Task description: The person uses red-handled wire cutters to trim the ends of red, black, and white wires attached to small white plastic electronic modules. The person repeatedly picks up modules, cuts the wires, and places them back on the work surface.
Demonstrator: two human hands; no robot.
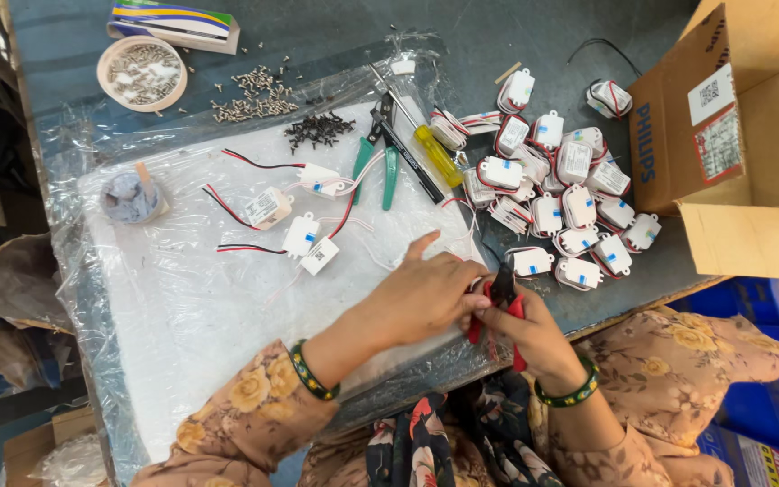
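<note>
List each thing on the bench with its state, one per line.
Left hand: grip closed on a small part, beside the cutters.
Right hand: grip closed on red cutters.
Green pliers: lying unused.
Yellow screwdriver: lying unused.
Cardboard box: open, on its side.
Screw bowl: uncovered, filled.
Wired modules: laid out singly.
Module pile: heaped, wires coiled.

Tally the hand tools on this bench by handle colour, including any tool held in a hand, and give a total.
Red-handled cutter, gripped in the right hand with the left hand against it: 1
Green-handled pliers: 1
Yellow-handled screwdriver: 1
Total: 3
</note>
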